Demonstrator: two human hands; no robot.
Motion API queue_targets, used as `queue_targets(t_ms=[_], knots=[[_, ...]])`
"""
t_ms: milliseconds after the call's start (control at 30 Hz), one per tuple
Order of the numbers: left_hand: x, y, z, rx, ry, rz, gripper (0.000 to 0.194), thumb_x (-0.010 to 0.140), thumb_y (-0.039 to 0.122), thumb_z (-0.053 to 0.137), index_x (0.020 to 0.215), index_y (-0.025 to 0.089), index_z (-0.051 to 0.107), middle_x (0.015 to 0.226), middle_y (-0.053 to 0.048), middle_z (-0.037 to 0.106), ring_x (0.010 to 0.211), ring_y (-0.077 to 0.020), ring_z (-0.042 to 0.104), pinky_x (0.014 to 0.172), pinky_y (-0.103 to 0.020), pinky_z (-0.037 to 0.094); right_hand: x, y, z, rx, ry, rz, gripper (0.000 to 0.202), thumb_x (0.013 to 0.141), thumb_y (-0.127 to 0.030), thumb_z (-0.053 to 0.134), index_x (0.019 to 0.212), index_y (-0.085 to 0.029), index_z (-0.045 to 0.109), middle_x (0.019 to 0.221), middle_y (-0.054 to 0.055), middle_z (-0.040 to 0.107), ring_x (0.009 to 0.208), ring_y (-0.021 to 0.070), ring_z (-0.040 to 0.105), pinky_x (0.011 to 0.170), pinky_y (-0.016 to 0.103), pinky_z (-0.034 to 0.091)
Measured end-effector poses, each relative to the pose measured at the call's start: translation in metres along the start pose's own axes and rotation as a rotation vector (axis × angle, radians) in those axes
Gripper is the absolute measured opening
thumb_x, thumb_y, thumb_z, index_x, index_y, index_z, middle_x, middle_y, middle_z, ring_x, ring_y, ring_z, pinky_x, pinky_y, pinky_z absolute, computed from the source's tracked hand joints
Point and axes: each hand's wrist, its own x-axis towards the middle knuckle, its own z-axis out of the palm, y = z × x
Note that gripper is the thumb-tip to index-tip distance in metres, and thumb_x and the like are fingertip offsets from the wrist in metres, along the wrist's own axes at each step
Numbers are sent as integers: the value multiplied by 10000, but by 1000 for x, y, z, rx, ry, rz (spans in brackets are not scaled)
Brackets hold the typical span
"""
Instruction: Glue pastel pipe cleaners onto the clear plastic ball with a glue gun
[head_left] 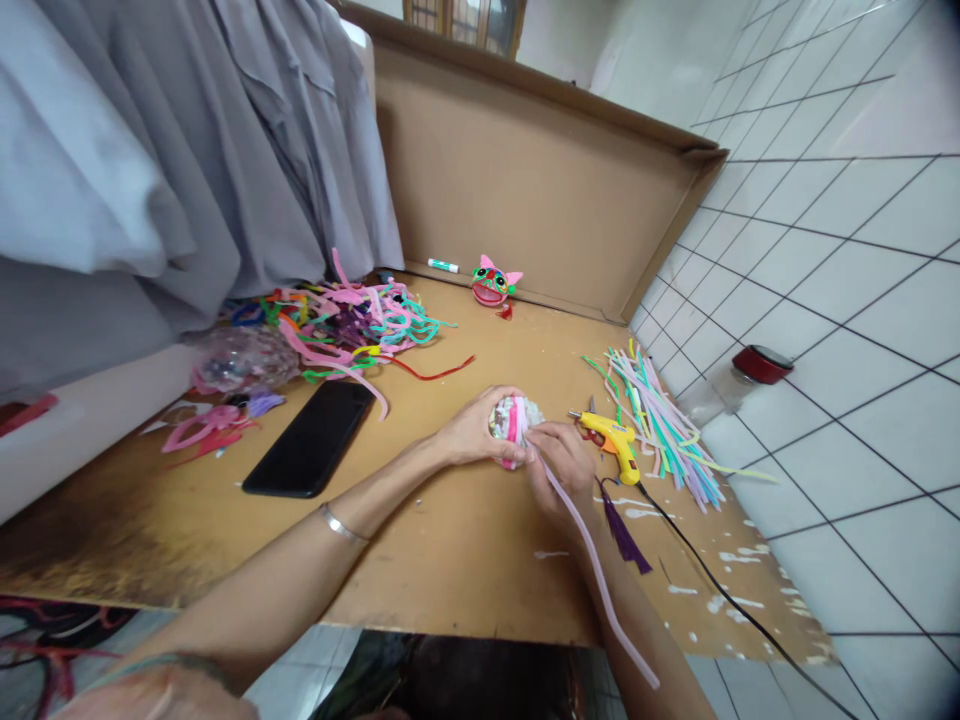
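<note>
My left hand (472, 432) is closed round a small rounded craft piece (516, 422) with pink and white bands, above the middle of the board. At its right side, my right hand (561, 468) pinches a pale pink pipe cleaner (592, 560), whose long free end trails down over my forearm. The pipe cleaner's upper end meets the piece; my fingers partly hide that spot. Just right of my right hand lies a yellow hot glue gun (613, 445), with a dark purple tassel (624, 530) below it.
A black phone (309, 440) lies left. Behind it are tangled pipe cleaners (360, 315) and a clear plastic bag (244, 360). Straight pipe cleaners (667, 425) and a red-lidded jar (739, 380) stand right. A finished-looking animal head (491, 283) and glue stick (443, 265) sit by the cardboard wall (525, 170).
</note>
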Motion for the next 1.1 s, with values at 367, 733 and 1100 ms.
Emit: queue_targets(t_ms=[367,733,1100], knots=[[0,2,-2,36,-18,7,929,513,488,893,1309,199,510,1351,-116,548,1224,-309,541,1089,-456,414,-2,1,1,-49,-31,-16,190,866,-164,547,1018,-196,657,930,98,659,871,207,634,767,356,549],[1,1,-9,50,-113,46,1003,514,518,879,1361,189,454,1370,-131,503,1244,-315,512,1098,-467,405,-2,-1,0,-86,-81,-32,194,873,-192,557,1045,-188,648,960,113,649,899,217,616,781,361,544],[-1,8,-8,98,-67,69,922,523,486,879,1308,186,499,1304,-120,536,1179,-300,551,1051,-447,439,0,-3,-1,-91,-70,-29,182,860,-183,564,1023,-190,643,926,102,641,874,216,613,764,358,538]])
